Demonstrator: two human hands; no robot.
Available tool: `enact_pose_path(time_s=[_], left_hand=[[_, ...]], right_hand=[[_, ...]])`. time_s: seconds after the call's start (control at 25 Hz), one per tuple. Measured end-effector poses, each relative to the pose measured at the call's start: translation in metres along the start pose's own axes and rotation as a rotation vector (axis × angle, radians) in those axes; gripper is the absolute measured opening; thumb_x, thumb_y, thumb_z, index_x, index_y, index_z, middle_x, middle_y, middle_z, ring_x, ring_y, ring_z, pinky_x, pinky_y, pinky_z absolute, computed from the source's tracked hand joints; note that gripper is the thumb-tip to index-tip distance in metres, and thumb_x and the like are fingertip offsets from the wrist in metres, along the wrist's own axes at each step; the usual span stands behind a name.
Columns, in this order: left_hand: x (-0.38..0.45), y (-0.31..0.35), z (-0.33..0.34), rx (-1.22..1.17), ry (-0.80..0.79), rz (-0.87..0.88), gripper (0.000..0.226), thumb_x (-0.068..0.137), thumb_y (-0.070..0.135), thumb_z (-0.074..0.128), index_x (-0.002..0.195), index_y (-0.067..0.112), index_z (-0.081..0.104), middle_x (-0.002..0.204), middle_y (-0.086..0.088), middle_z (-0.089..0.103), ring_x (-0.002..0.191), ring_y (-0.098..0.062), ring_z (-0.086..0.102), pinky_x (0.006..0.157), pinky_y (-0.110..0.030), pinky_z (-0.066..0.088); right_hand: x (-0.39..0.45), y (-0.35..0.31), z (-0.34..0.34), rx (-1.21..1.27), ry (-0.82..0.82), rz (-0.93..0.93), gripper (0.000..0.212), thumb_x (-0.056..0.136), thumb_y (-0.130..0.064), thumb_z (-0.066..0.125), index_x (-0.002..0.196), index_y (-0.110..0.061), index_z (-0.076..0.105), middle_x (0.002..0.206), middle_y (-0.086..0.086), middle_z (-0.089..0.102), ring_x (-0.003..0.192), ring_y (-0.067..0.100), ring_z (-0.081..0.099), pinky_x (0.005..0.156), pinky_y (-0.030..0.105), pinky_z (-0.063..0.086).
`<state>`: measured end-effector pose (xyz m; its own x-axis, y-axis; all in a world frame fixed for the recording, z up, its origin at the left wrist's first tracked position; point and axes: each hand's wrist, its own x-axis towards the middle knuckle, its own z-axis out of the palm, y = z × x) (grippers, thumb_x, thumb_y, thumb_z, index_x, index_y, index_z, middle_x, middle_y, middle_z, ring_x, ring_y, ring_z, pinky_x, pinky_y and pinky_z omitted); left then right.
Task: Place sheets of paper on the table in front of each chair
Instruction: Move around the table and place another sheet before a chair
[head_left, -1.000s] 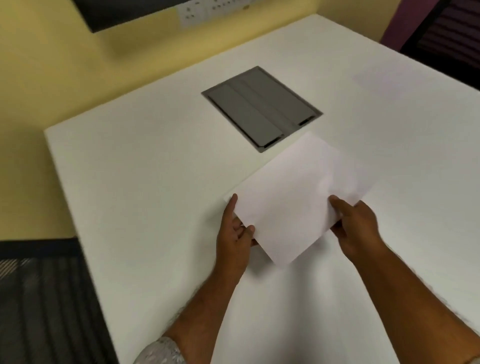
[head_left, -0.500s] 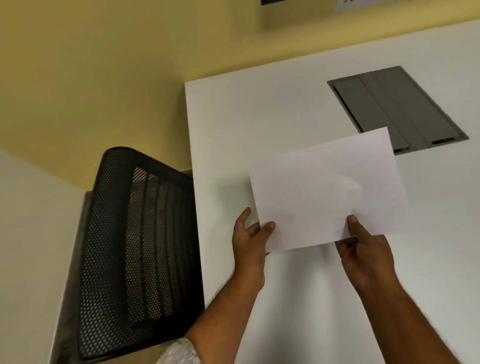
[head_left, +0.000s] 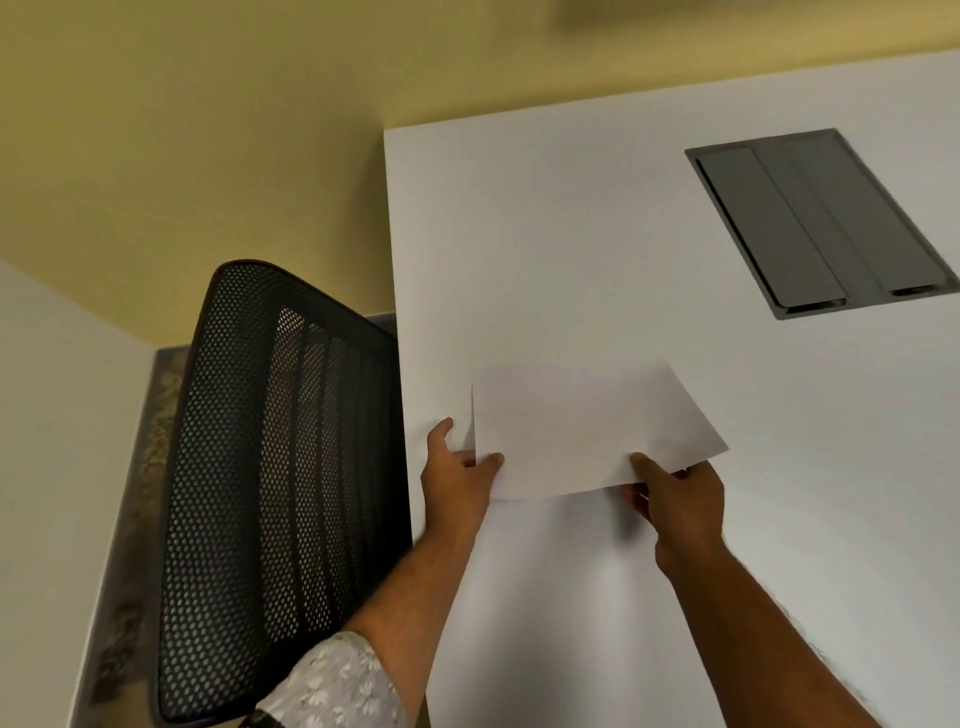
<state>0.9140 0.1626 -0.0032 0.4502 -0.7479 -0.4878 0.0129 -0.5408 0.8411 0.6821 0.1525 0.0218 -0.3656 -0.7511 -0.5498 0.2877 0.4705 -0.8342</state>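
A white sheet of paper (head_left: 587, 426) hovers low over the white table (head_left: 597, 260), close to its left edge. My left hand (head_left: 457, 480) pinches the sheet's near left corner, thumb on top. My right hand (head_left: 675, 499) grips the near right edge, thumb on top and fingers underneath. A black mesh chair (head_left: 275, 483) stands pushed against the table's left edge, just left of the sheet. I cannot tell whether the sheet's far edge touches the table.
A grey cable hatch (head_left: 821, 223) is set flush into the table at the upper right. A yellow wall (head_left: 208, 130) runs behind the table and chair. A pale wall (head_left: 52, 467) closes the left side.
The view has swung left, bringing the chair fully into sight. Both hands have carried the sheet lower and leftward toward the table edge by the chair, and it lies flatter.
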Motion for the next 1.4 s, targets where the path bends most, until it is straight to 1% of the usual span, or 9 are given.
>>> enact_pose_path(time_s=[0.12,0.28,0.44,0.56,0.68,1.04,1.12,1.28,1.4], left_hand=[[-0.002,-0.01,-0.001,0.044,-0.017,0.021,0.087,0.083,0.016,0.086,0.151,0.032,0.035,0.107,0.005,0.066,0.093,-0.006,0.066,0.072,-0.016,0.051],[-0.019,-0.021,-0.011,0.253,-0.083,0.114,0.076,0.084,0.019,0.084,0.146,0.035,0.042,0.135,0.013,0.051,0.106,-0.007,0.06,0.083,-0.021,0.056],[-0.028,-0.034,-0.026,0.715,-0.178,0.557,0.061,0.089,0.021,0.079,0.143,0.03,0.054,0.156,0.014,0.037,0.143,-0.007,0.036,0.11,-0.023,0.041],[-0.025,-0.041,-0.028,0.873,-0.329,0.659,0.061,0.098,0.029,0.069,0.154,0.029,0.045,0.17,0.008,0.024,0.159,-0.013,0.013,0.129,-0.042,0.018],[-0.022,-0.05,-0.028,0.94,-0.346,0.658,0.061,0.102,0.035,0.061,0.158,0.031,0.038,0.172,0.009,0.017,0.16,-0.013,0.005,0.13,-0.049,0.009],[-0.016,-0.058,-0.031,0.889,-0.348,0.693,0.06,0.101,0.034,0.063,0.157,0.03,0.04,0.171,0.01,0.018,0.16,-0.009,0.005,0.13,-0.044,0.004],[-0.015,-0.059,-0.031,0.886,-0.351,0.688,0.061,0.101,0.032,0.064,0.157,0.028,0.041,0.171,0.009,0.018,0.16,-0.011,0.007,0.13,-0.047,0.006],[-0.015,-0.06,-0.03,0.898,-0.355,0.687,0.06,0.102,0.032,0.063,0.157,0.028,0.04,0.171,0.008,0.018,0.16,-0.012,0.006,0.131,-0.048,0.006],[-0.013,-0.063,-0.033,0.895,-0.362,0.699,0.06,0.103,0.035,0.061,0.158,0.028,0.039,0.172,0.008,0.015,0.16,-0.011,0.004,0.131,-0.046,0.004]], right_hand=[[0.004,0.01,-0.003,-0.014,0.032,0.027,0.045,0.091,-0.005,0.079,0.132,-0.013,0.063,0.111,0.01,0.075,0.097,0.028,0.075,0.066,0.033,0.065],[0.003,0.023,-0.016,-0.138,0.132,0.06,0.062,0.087,-0.029,0.086,0.137,-0.017,0.053,0.103,0.011,0.074,0.082,0.029,0.074,0.082,0.048,0.066],[-0.001,0.036,-0.041,-0.726,0.282,-0.18,0.08,0.081,-0.043,0.087,0.147,-0.023,0.046,0.131,0.005,0.06,0.122,0.033,0.061,0.105,0.05,0.051],[-0.002,0.039,-0.044,-1.057,0.141,-0.332,0.073,0.088,-0.049,0.077,0.151,-0.028,0.046,0.16,0.002,0.04,0.144,0.032,0.041,0.109,0.054,0.046],[0.0,0.043,-0.044,-1.352,-0.02,-0.409,0.069,0.094,-0.053,0.068,0.154,-0.03,0.045,0.17,-0.001,0.029,0.154,0.027,0.03,0.113,0.05,0.044],[-0.002,0.037,-0.044,-1.401,-0.018,-0.425,0.07,0.092,-0.059,0.067,0.152,-0.03,0.046,0.166,-0.001,0.034,0.151,0.026,0.032,0.107,0.05,0.046],[-0.005,0.037,-0.042,-1.398,-0.022,-0.418,0.07,0.093,-0.057,0.067,0.154,-0.03,0.044,0.169,-0.002,0.029,0.152,0.026,0.03,0.108,0.05,0.045],[-0.005,0.032,-0.038,-1.52,-0.099,-0.398,0.076,0.1,-0.056,0.058,0.164,-0.039,0.021,0.176,-0.008,0.007,0.157,0.031,0.02,0.112,0.055,0.043],[-0.006,0.034,-0.035,-1.568,-0.125,-0.388,0.069,0.104,-0.054,0.052,0.164,-0.038,0.021,0.176,-0.009,0.009,0.159,0.032,0.015,0.114,0.054,0.043]])
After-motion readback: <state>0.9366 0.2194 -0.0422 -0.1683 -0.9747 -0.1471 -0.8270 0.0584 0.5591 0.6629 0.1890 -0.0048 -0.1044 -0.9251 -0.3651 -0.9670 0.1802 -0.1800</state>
